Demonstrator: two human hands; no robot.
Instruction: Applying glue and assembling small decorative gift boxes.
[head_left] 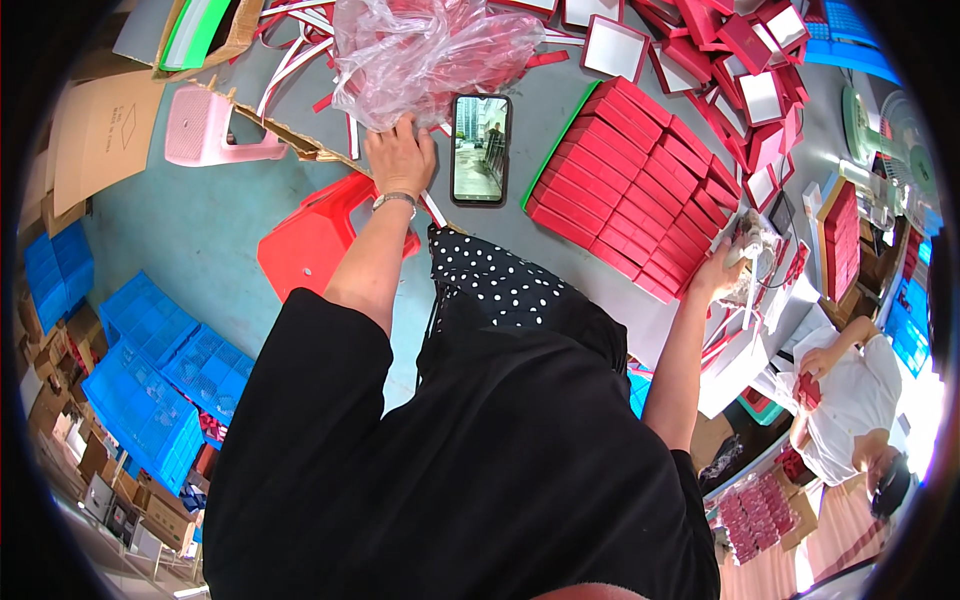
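Many red boxes (635,185) lie in rows just left of the right hand (718,270), which meets a whitish bundle (757,250), its grip unclear. The left hand (398,155) touches a clear plastic bag (425,55) just beyond it; whether it pinches the film cannot be told.

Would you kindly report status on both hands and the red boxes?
Left hand at edge of clear plastic bag; right hand at whitish bundle, grip unclear. Red boxes in rows. Phone between left hand and boxes.

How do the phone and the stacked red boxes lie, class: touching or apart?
Apart. The head view shows a strip of grey tabletop between the phone and the stacked red boxes.
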